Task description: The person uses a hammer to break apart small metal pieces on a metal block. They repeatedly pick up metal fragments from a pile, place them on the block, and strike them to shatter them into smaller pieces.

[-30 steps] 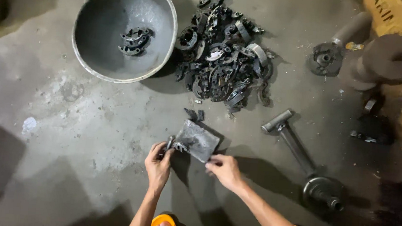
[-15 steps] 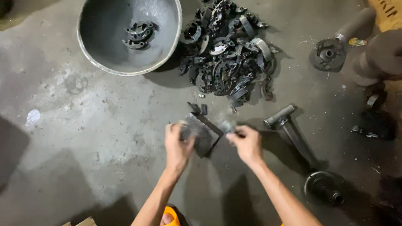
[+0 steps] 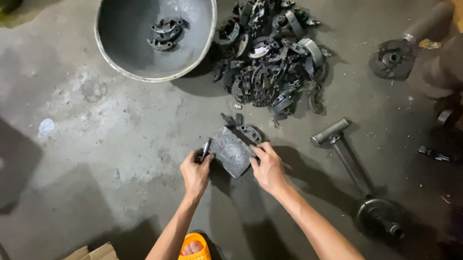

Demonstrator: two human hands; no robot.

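Crouching over stained grey concrete floor [image 3: 79, 135]. Left hand [image 3: 196, 172] fingers pinch small dark metal rod [image 3: 206, 148]; right hand [image 3: 268, 168] fingers grip edge of flat grey metal block [image 3: 231, 150] lying on floor between hands. Pile of dark brake shoes [image 3: 269, 51] beyond, beside grey basin [image 3: 111, 56]. Hammer [image 3: 344, 154] right of block.

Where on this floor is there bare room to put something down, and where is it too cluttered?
Bare concrete lies left of the left hand, below the metal bowl. A smaller patch lies between the pile of dark metal parts and the hammer-like tool. It is crowded around the pile, the gray block under the right hand, and the far right edge.
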